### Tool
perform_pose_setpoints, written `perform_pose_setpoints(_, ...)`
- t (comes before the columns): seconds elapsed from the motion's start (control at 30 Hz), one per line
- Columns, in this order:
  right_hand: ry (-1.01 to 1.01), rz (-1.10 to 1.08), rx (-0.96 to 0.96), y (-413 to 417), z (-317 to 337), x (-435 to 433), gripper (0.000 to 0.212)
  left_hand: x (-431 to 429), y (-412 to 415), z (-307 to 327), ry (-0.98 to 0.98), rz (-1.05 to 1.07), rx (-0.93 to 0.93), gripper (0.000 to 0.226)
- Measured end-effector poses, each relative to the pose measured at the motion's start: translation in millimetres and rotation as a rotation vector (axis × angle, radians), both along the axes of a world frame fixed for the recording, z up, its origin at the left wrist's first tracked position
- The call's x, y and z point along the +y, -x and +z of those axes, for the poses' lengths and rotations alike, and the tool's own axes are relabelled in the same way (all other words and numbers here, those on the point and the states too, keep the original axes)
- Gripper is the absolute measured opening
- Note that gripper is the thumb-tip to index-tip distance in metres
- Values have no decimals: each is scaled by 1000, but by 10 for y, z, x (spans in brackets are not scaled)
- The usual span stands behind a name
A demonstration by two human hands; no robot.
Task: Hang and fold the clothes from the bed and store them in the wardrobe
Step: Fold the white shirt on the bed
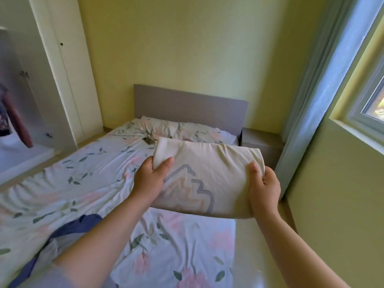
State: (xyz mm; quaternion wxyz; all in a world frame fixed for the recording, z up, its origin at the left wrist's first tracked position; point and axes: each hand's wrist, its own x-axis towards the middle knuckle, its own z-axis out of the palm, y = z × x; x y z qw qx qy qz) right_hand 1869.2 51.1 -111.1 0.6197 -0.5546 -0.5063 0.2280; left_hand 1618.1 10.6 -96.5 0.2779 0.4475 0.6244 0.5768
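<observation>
With the cream shirt (pixel 199 179) folded and gripped at both ends by left hand (pixel 151 179) and right hand (pixel 264 183), blue clothes (pixel 74 227) on the bed (pixel 87 169) remain, wardrobe (pixel 52 80) next.

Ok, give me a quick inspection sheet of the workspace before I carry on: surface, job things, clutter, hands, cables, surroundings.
Surface: bed with a wrinkled floral sheet.
Job's things: folded cream garment held over the bed's right side; blue garment lying unfolded at the near left; white wardrobe at the left.
Clutter: small dark object by the pillows, too small to identify.
Hands: left hand and right hand each grip one end of the folded garment, thumbs on top.
Cables: nothing seen.
Surroundings: grey headboard, window and pale blue curtain at the right.
</observation>
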Motion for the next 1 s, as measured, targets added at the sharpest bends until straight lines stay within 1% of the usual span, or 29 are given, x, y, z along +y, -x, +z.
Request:
perform_pose_setpoints(0.07,-133,11,-26,-25,441,-16,36,-69,4,484,-77,-21,-10,28)
perform_pose_setpoints(0.17,-286,29,-55,-101,1025,-19,34,-185,-18,1094,-164,-62,-72,30)
perform_pose_setpoints(0.2,-331,32,-56,-128,1197,-6,33,-218,-33,1266,-178,-88,-94,34)
perform_pose_setpoints(0.3,-448,59,-59,-190,1677,63,33,-328,-132,1712,-183,-127,-133,58)
perform_pose_setpoints(0.37,-519,88,-65,-235,1929,142,32,-377,-219,1940,-212,-102,-123,65)
perform_pose_setpoints(0.5,-610,132,-48,-336,2277,348,29,-347,-435,2272,-326,-32,-91,56)
perform_pose_setpoints(0.6,-625,180,0,-443,2458,513,28,-290,-627,2430,-391,43,-90,49)
perform_pose_setpoints(0.67,-595,254,24,-499,2565,620,30,-278,-719,2499,-426,78,-76,44)
perform_pose_setpoints(0.8,-424,494,89,-472,2688,761,33,-383,-766,2570,-454,179,-11,24)
perform_pose_setpoints(0.87,-337,615,100,-399,2677,756,34,-496,-753,2574,-456,247,-13,21)
perform_pose_setpoints(0.93,-347,654,90,-299,2631,694,38,-647,-706,2582,-439,298,-11,18)
perform_pose_setpoints(1.0,-390,650,110,-175,2596,576,36,-826,-638,2590,-419,330,-11,19)
